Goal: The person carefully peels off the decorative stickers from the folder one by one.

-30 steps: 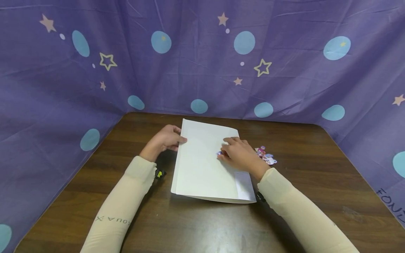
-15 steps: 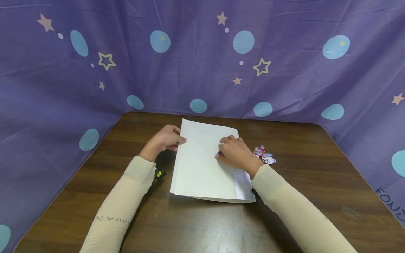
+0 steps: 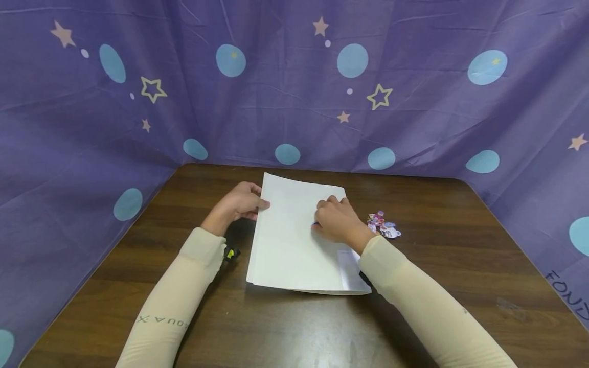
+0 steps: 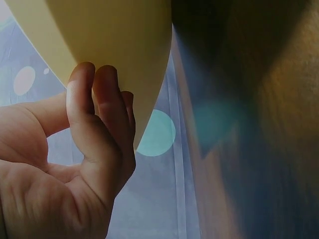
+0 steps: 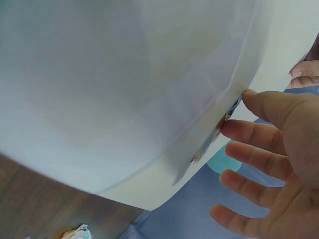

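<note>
A white folder (image 3: pixel 294 240), seemingly a folded sheet with a pale label (image 3: pixel 352 268) at its lower right, lies tilted at mid-table in the head view. My left hand (image 3: pixel 241 201) holds its left edge, thumb on top; the left wrist view shows the fingers (image 4: pixel 82 99) bent beneath it. Over the folder's right half is my right hand (image 3: pixel 339 220). Between its thumb and index finger it pinches a small colourful sticker-like cutout (image 5: pixel 212 139), close against the white surface. From the head view the cutout is nearly hidden by the fingers.
Several colourful cutouts (image 3: pixel 384 226) lie in a small pile just right of the folder. The brown wooden table (image 3: pixel 460 286) extends around it. A purple curtain (image 3: pixel 294 92) with stars and blue spots stands behind and at both sides.
My right hand has shifted slightly left over the folder with the cutout, which shows less now. The left hand keeps its hold on the left edge.
</note>
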Available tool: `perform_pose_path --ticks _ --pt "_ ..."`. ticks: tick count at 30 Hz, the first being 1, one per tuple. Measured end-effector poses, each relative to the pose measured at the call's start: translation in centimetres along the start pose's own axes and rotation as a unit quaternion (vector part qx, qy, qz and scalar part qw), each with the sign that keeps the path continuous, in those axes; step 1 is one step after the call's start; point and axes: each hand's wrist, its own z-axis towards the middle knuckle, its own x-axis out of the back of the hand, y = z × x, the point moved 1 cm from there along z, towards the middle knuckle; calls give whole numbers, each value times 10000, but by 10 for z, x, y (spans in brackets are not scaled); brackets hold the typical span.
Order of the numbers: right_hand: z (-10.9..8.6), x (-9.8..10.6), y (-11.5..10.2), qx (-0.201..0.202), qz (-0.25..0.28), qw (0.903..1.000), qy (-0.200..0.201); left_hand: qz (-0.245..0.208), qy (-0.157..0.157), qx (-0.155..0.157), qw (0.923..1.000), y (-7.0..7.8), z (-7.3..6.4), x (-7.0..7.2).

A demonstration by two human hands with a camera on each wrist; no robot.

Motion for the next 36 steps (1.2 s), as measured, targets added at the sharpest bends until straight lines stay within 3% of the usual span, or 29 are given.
perform_pose_path --ticks 9,20,36 --pt "2 -2 -6 -103 -317 9994 -104 -56 32 -41 10000 2 -1 -1" --pt "2 -3 -16 78 -721 9973 -114 -84 3 -18 10000 4 -2 -1" --pt "0 -3 -32 663 -1900 9789 366 -33 20 71 10000 5 -3 0"
